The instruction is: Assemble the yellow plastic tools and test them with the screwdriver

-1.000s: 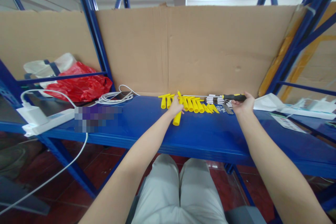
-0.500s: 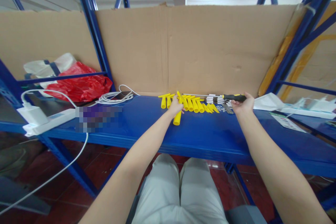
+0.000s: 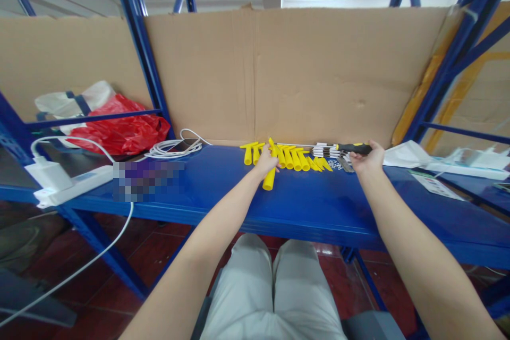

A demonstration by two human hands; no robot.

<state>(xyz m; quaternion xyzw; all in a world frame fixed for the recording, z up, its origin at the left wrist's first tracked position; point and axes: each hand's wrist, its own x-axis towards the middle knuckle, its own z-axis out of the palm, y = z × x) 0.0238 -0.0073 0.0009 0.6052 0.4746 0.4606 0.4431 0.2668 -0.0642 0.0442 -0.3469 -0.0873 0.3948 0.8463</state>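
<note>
On the blue shelf (image 3: 311,207), a row of several yellow plastic tubes (image 3: 292,158) lies against the cardboard backing. My left hand (image 3: 266,163) is closed around one yellow tube (image 3: 269,179), which sticks out toward me below the fingers. My right hand (image 3: 368,159) grips the black-and-yellow handle of a screwdriver (image 3: 353,147); its metal shaft points left along the back of the shelf. Small white-and-dark pieces (image 3: 324,151) lie beside the shaft.
A coiled white cable (image 3: 175,146) and a red plastic bag (image 3: 123,130) sit at the left, with a white power strip and charger (image 3: 59,180) at the edge. White packets and paper (image 3: 410,156) lie at the right. Blue rack posts (image 3: 139,48) flank the shelf.
</note>
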